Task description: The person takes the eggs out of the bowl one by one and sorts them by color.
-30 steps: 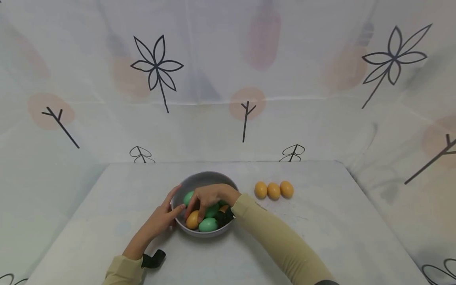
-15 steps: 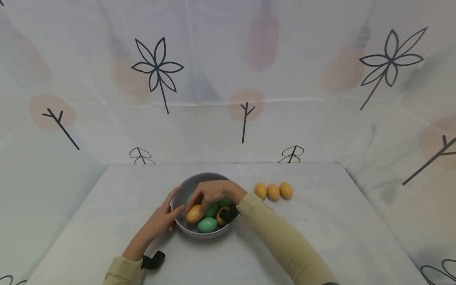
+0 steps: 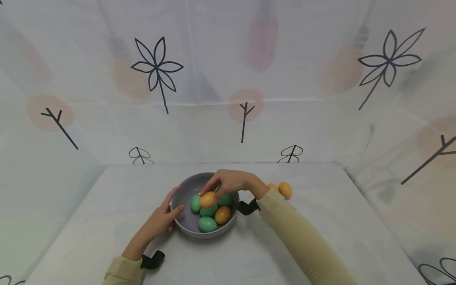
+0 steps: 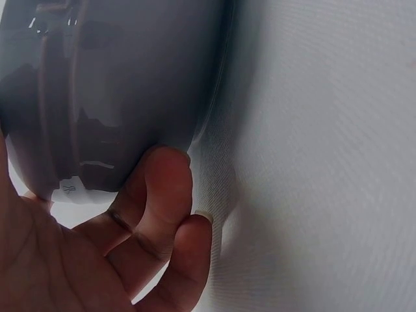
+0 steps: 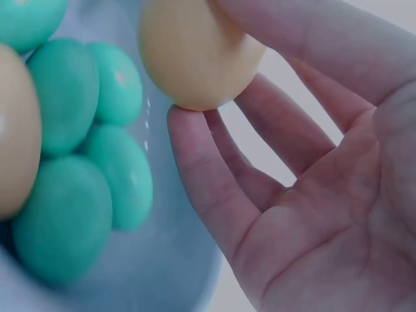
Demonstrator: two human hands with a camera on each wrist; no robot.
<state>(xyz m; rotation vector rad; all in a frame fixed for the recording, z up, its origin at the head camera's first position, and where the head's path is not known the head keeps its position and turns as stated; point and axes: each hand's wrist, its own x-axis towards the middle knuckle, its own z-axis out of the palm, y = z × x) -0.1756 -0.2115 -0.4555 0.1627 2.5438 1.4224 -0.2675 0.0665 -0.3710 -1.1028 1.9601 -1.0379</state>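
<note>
A grey bowl point(image 3: 185, 225) sits mid-table with several green eggs point(image 3: 207, 224) and one orange egg point(image 3: 222, 214) inside. My right hand point(image 3: 228, 183) pinches another orange egg point(image 3: 208, 199) just above the bowl; up close that orange egg point(image 5: 195, 55) sits between fingertips point(image 5: 195, 140) and thumb, over the green eggs point(image 5: 65, 221). My left hand point(image 3: 162, 218) rests against the bowl's left side, its fingers point(image 4: 159, 195) on the bowl's outer wall point(image 4: 117, 97).
Two orange eggs point(image 3: 285, 189) lie on the white table point(image 3: 320, 221) to the right of the bowl, partly hidden by my right wrist. A patterned white cloth point(image 3: 228, 79) walls the table on three sides.
My right hand has lifted an orange egg out of the pile in the bowl and drawn back up and to the right. The left hand has stayed on the bowl.
</note>
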